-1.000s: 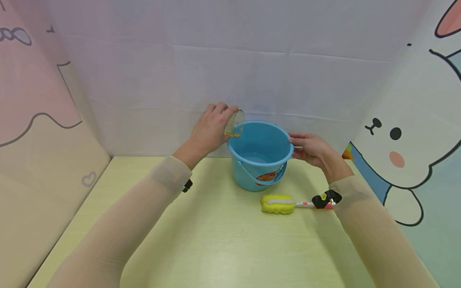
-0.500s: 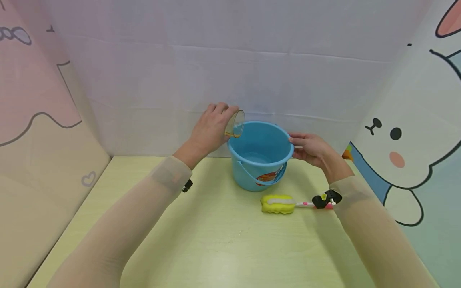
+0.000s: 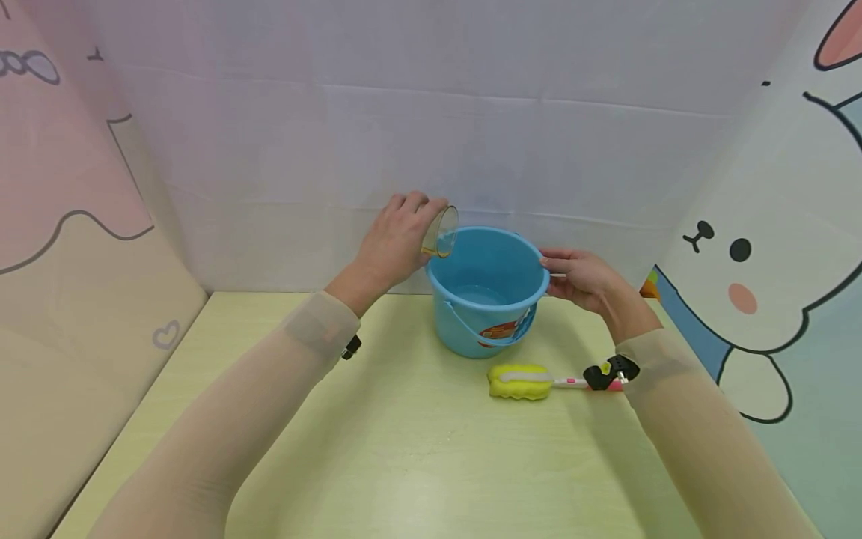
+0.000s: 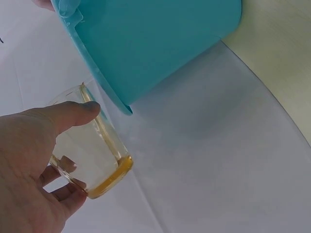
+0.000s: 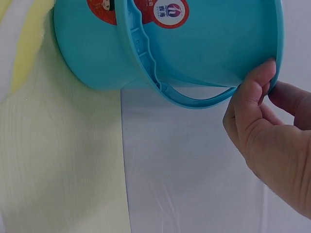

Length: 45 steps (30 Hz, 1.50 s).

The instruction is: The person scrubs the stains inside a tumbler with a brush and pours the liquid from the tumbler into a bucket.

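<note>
My left hand (image 3: 397,243) grips a clear, amber-tinted glass (image 3: 441,233), tipped with its mouth toward the inside of a blue bucket (image 3: 490,329). In the left wrist view the thumb lies along one side of the glass (image 4: 92,155) and fingertips show on the other. Some liquid seems to sit in the bottom of the upright bucket. On the right, my right hand (image 3: 582,278) pinches the bucket's rim. The right wrist view shows its fingers outside the wall, near where the hanging handle (image 5: 194,103) joins, with part of the thumb hidden.
A yellow sponge brush (image 3: 520,382) with a white and pink stick lies in front of the bucket, its end under the right wrist. The pale wooden table (image 3: 404,457) meets a white sheet (image 3: 303,187) behind the bucket. Printed cloth panels stand on both sides.
Almost nothing differs. The left hand and the tilted glass have shifted very slightly to the right; the right hand stays at the bucket's rim.
</note>
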{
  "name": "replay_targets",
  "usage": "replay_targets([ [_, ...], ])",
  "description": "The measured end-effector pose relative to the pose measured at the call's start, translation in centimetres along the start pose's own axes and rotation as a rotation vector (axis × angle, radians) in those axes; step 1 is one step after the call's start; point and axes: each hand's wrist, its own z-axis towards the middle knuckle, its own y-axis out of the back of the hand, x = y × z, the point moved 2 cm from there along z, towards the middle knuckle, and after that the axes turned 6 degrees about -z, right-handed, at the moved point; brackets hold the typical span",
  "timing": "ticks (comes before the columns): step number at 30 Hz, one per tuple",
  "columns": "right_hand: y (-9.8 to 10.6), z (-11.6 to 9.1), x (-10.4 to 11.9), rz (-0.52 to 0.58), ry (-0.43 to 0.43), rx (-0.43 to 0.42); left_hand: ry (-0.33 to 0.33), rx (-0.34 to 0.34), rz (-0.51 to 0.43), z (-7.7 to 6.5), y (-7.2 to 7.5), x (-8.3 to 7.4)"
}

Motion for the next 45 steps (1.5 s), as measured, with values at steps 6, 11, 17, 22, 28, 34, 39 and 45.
replay_targets([
  [6,-0.07,0.06,0.07,0.003,0.003,0.0,-0.006,0.004,0.006,-0.05,0.02,0.08],
  [11,-0.11,0.11,0.1,0.007,0.006,-0.001,-0.006,0.007,0.004,-0.13,0.02,0.17],
  [17,-0.12,0.14,0.13,0.002,0.002,-0.004,-0.006,0.007,0.006,-0.06,-0.01,0.2],
  [22,-0.11,0.19,0.14,0.003,0.003,-0.002,-0.006,0.012,0.009,0.07,0.02,0.1],
  [28,-0.09,0.15,0.09,-0.007,0.003,-0.006,-0.013,0.009,0.018,0.16,-0.04,0.07],
  [34,-0.03,0.1,0.06,0.0,0.011,0.001,-0.022,-0.004,0.02,0.2,-0.1,0.05],
  [39,0.03,0.09,0.03,0.007,0.012,0.004,-0.021,0.002,0.027,0.21,-0.1,-0.03],
  [45,0.13,0.11,-0.03,0.017,0.01,0.001,-0.032,-0.003,0.027,0.25,-0.05,-0.15],
])
